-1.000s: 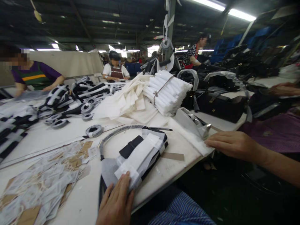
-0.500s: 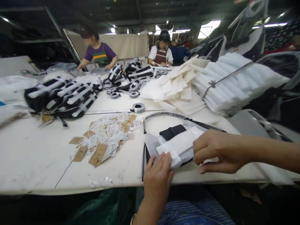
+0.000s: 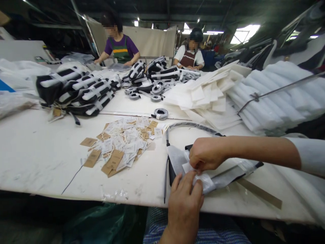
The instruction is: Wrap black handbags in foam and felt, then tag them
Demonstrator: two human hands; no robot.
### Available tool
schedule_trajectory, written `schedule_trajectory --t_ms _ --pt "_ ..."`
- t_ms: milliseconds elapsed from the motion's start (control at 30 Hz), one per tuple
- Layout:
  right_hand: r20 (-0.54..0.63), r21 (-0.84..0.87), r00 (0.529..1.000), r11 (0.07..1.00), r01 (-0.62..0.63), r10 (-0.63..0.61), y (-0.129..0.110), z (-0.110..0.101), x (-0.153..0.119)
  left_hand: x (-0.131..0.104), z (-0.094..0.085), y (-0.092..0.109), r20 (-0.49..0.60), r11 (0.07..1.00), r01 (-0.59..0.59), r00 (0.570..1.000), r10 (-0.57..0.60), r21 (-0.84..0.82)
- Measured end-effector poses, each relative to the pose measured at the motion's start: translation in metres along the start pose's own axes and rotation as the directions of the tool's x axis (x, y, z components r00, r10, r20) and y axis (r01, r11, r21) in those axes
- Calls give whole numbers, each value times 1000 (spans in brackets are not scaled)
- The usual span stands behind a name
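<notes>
A black bag (image 3: pixel 172 173) lies at the table's front edge, partly covered by pale wrapping sheet (image 3: pixel 177 156). Its looped handle (image 3: pixel 194 126), in clear plastic, arches behind it. Over the bag's front, my left hand (image 3: pixel 186 196) rests on white packing material (image 3: pixel 207 183) with its fingers stretched forward. My right hand (image 3: pixel 207 154) comes in from the right, just beyond the left fingertips. Its fingers are curled closed on the white packing, and hide part of the bag. The exact piece between those fingertips is hard to make out.
Brown and white tags (image 3: pixel 122 145) are heaped left of the bag. Behind lie a coiled strap (image 3: pixel 161 114), wrapped black bundles (image 3: pixel 78 88), white foam sheets (image 3: pixel 208 91) and a tied white stack (image 3: pixel 281 95). A brown strip (image 3: pixel 261 193) lies at right. Two people work across the table.
My right hand has moved left over the bag, closer to my left hand. The white packing's right part now lies lower and flatter. The view has shifted, and the brown strip shows.
</notes>
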State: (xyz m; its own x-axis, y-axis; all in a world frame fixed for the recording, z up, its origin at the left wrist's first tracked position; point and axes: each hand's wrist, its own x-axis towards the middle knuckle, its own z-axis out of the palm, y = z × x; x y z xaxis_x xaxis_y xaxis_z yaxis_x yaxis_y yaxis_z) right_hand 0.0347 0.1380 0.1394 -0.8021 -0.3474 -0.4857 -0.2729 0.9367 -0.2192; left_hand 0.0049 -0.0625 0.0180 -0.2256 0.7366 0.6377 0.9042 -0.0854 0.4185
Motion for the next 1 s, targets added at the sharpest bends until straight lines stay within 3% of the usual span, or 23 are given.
schedule_trajectory --t_ms 167,300,433,600,733,867,1000 --pt "114 -123 992 991 -45 60 -5 -10 15 -1 6 -2 -145 999 -49 988 49 5" --pt "184 -191 981 981 -31 66 -9 -16 28 -1 7 -3 -147 992 -101 985 89 -78" --pt "252 -240 964 970 -26 88 -9 -17 37 -3 9 -2 -153 990 -59 988 38 -132" --pt "224 -297 972 955 5 64 3 -16 46 -6 14 -2 -155 988 -49 988 26 -145" --pt "189 -198 979 980 -35 73 23 -15 51 -6 13 -2 -134 991 -39 991 22 -126" --pt "35 -91 985 982 -163 166 50 -6 52 -5 10 -1 -140 995 -39 990 26 -93" --pt "15 271 975 938 -218 222 76 12 53 -2 8 -1 -131 997 -49 991 41 -61"
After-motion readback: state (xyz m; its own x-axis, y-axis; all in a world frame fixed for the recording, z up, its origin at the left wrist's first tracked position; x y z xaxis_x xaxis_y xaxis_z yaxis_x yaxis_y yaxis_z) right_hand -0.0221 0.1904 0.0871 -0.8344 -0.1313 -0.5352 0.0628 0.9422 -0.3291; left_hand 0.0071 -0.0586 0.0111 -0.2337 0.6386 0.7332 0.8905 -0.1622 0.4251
